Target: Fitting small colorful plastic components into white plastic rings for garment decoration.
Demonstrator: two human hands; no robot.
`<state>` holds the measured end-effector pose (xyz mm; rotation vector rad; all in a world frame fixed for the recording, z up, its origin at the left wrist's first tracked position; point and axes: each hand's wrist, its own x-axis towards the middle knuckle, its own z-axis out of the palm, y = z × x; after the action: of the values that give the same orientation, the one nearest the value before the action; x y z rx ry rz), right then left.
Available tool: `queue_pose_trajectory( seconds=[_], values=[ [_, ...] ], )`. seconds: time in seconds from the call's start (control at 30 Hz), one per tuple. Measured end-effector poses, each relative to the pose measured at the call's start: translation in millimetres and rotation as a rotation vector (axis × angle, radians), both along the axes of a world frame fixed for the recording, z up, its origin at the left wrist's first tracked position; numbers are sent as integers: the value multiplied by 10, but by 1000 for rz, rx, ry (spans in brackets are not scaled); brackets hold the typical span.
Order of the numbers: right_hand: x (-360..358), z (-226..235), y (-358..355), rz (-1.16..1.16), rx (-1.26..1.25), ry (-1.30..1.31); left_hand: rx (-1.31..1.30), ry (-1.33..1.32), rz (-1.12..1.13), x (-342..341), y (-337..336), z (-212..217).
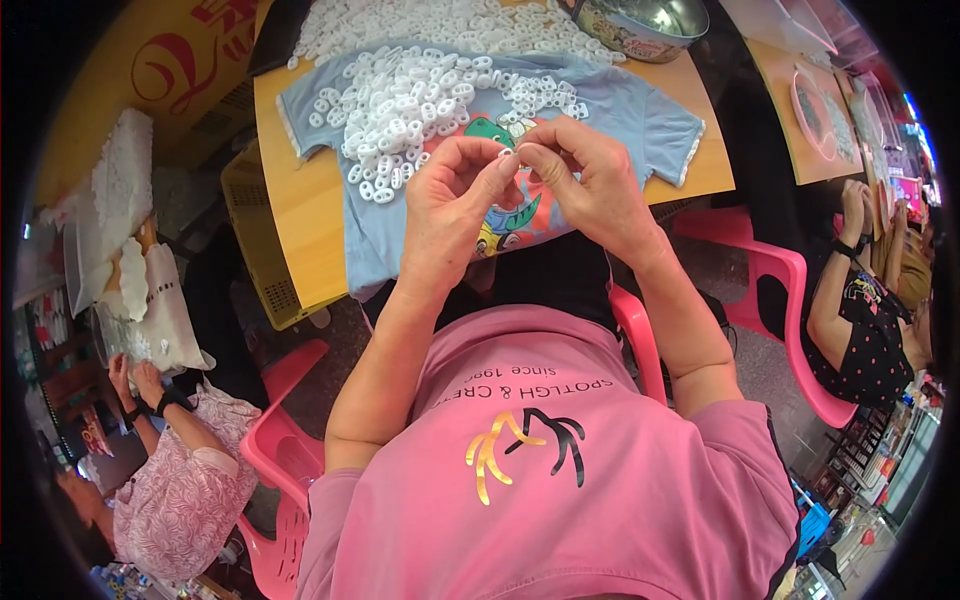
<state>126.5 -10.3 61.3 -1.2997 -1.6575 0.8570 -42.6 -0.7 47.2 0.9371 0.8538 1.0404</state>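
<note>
My left hand (pixel 452 195) pinches a small white plastic piece (pixel 506 152) between thumb and forefinger. The fingertips of my right hand (pixel 592 180) are pressed together right beside it, and what they hold is hidden. Both hands hover over a light blue T-shirt (pixel 375 240) with a colourful cartoon print, spread on the table. On the shirt, left of and beyond my hands, lies a heap of white oval plastic pieces (pixel 400 110) with two holes each. A smaller cluster of similar white pieces (pixel 540 95) sits just beyond my right hand.
The wooden table (pixel 290 225) carries a larger spread of white pieces (pixel 430 22) at its far side. A metal bowl (pixel 645 28) stands at the far right. A yellow crate (pixel 262 235) is left of the table. Other people sit at both sides, near pink chairs (pixel 765 260).
</note>
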Motion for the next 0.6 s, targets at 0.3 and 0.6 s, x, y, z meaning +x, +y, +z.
queue_pose_trajectory(
  seconds=[0.3, 0.6],
  values=[
    [26, 52, 24, 68, 200, -96, -182, -217, -107, -59, -15, -30],
    [-10, 71, 0, 79, 336, -151, 56, 22, -55, -32, -57, 8]
  ],
)
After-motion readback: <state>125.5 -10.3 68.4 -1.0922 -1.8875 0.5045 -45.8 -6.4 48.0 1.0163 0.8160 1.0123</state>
